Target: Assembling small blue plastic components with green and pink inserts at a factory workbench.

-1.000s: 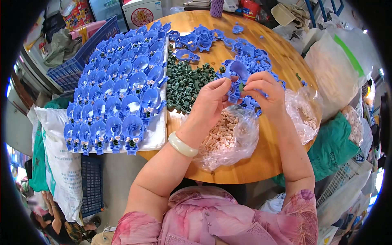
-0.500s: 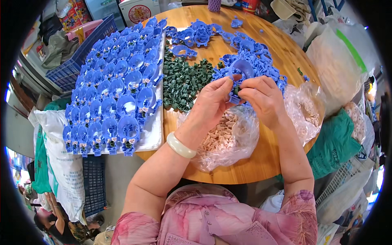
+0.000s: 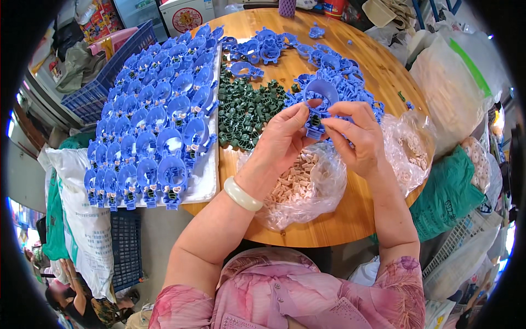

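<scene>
Because the blue plastic ring-topped piece (image 3: pixel 314 132) was pinched only at its left edge by the bare left hand (image 3: pixel 282 134), above the far side of a crinkled clear plastic bag (image 3: pixel 331 189), a loose grip could have dropped it into that bag; a small dark green plastic part (image 3: pixel 316 119) showed low in the piece and, if poorly seated, might have sprung out under pressure; the bare right hand (image 3: pixel 356 134) had its fingers curled at the piece's right edge, though whether they gripped anything could not be told; by count, one piece was held, with one green part; inside the bag, pale pink sticks (image 3: pixel 298 183), too many to count; left of it, one flat white board (image 3: pixel 205 186) with dozens of upright blue pieces (image 3: pixel 143 143), overlapping too much to tally; beyond it, one tangled blue plastic heap (image 3: pixel 342 77); beyond and left, one dark green plastic heap (image 3: pixel 246 115); right of it, one second clear bag (image 3: pixel 400 170).
</scene>
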`<state>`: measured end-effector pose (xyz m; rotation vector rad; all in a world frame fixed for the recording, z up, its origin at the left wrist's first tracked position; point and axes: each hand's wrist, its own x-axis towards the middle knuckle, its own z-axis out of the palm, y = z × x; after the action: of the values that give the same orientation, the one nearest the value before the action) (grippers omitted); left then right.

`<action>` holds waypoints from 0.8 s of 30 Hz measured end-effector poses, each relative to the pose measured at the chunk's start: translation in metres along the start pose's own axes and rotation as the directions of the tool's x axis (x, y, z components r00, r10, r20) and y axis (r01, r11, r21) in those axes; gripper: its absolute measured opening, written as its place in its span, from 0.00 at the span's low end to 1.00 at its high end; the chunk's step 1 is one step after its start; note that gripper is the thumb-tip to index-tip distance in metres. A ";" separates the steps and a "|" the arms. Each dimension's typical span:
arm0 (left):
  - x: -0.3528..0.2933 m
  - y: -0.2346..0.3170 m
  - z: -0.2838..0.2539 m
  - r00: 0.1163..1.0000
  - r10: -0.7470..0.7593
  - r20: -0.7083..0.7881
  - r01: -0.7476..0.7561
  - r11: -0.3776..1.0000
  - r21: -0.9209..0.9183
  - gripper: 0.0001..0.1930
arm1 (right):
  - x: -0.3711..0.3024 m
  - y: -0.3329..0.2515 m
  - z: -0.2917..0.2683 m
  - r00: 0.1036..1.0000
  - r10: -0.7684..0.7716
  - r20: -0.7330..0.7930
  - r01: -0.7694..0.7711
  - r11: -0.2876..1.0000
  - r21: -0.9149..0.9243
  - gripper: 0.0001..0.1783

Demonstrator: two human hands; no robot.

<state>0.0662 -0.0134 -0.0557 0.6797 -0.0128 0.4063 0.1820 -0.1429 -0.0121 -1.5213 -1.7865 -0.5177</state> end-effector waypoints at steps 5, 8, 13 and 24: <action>-0.001 -0.003 -0.003 0.999 0.005 -0.053 -0.003 0.999 0.039 0.15 | 0.005 -0.005 0.007 0.994 -0.103 0.028 0.107 0.981 -0.165 0.12; -0.002 0.003 0.002 0.999 0.029 -0.024 -0.027 0.996 0.082 0.14 | 0.007 -0.004 0.006 0.996 -0.083 0.016 0.084 0.991 -0.107 0.12; -0.001 0.017 0.006 0.979 0.185 -0.087 -0.173 0.976 0.132 0.14 | -0.003 -0.008 0.007 0.978 0.196 0.073 -0.207 0.951 0.228 0.04; 0.000 0.020 -0.001 0.967 0.243 -0.078 -0.229 0.961 0.159 0.17 | -0.025 -0.003 0.034 0.844 0.067 0.532 -0.071 0.997 -0.013 0.07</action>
<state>0.0590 0.0009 -0.0440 0.8082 0.0283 0.6750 0.1712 -0.1367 -0.0524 -1.8413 -2.1246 -0.0399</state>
